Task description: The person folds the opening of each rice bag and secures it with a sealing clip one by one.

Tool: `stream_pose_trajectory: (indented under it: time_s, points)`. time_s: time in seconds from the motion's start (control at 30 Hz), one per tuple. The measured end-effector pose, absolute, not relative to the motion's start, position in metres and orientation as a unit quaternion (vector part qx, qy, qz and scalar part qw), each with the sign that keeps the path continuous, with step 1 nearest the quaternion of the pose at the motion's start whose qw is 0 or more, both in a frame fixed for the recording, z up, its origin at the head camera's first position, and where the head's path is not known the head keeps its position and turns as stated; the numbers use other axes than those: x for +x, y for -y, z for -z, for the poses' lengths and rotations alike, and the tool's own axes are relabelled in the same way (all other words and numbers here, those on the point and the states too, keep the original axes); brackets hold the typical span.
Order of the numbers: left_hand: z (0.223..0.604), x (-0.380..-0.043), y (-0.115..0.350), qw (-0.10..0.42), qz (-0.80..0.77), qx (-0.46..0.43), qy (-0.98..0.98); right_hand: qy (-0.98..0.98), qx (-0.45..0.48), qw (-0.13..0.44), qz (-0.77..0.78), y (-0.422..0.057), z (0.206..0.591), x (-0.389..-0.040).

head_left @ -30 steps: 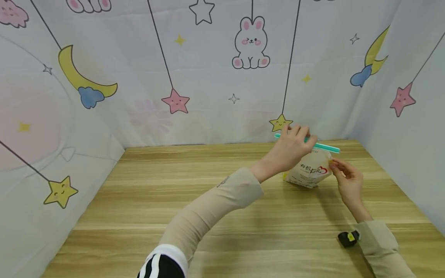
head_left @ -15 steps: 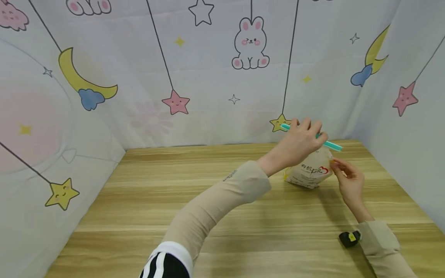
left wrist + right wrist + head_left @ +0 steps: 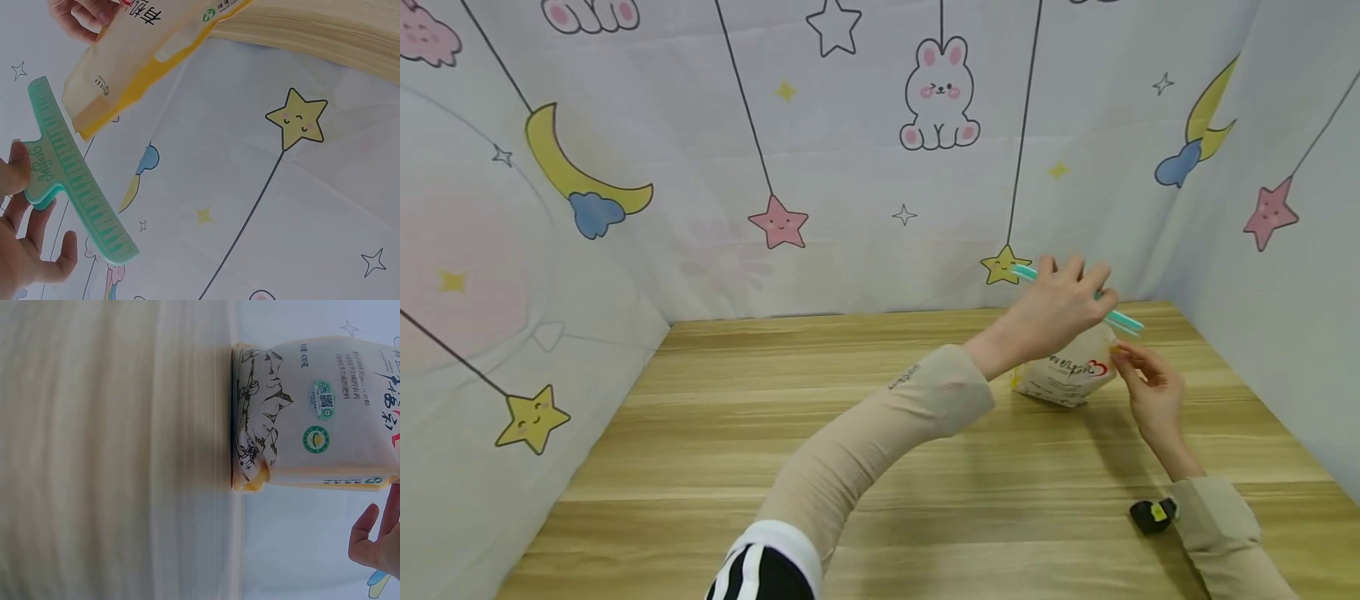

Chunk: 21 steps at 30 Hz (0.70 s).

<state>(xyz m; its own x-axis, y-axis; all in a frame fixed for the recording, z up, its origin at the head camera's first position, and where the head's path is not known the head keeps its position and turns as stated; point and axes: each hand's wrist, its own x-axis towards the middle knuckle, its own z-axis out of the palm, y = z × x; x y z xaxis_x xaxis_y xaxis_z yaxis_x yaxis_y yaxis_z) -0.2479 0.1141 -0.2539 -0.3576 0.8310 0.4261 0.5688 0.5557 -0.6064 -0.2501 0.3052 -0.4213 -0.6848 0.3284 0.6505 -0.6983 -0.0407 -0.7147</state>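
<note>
A white and yellow food bag (image 3: pixel 1066 377) with printed text stands on the wooden table (image 3: pixel 820 433) at the back right. My left hand (image 3: pixel 1070 292) holds a long teal sealing clip (image 3: pixel 1123 321) just above the bag's top, tilted down to the right. In the left wrist view the teal clip (image 3: pixel 75 181) sits between thumb and fingers of the left hand (image 3: pixel 22 212), slightly apart from the bag (image 3: pixel 144 56). My right hand (image 3: pixel 1123 357) pinches the bag's upper right corner. The right wrist view shows the bag (image 3: pixel 319 419) upright on the table.
Printed cloth walls (image 3: pixel 850 167) with stars, moons and a rabbit enclose the table on three sides, close behind the bag. A small black and yellow object (image 3: pixel 1152 514) sits by my right sleeve. Bare wood spreads across the left and front.
My left hand has risen and shifted a little to the right with the clip, which now tilts more steeply above the bag's top. The right hand and the bag have stayed put.
</note>
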Motion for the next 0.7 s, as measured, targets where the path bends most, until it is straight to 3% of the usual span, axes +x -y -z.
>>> stream_pose_trajectory:
  time_s: [0.37,0.7]
  points:
    - [0.258,-0.242,-0.124,0.402,-0.207,-0.433,0.780,0.605,0.163,0.378,-0.681,-0.307,0.421,-0.246]
    - [0.258,-0.244,-0.131,0.380,-0.212,-0.438,0.787,0.608,0.131,0.364,-0.693,-0.307,0.419,-0.247]
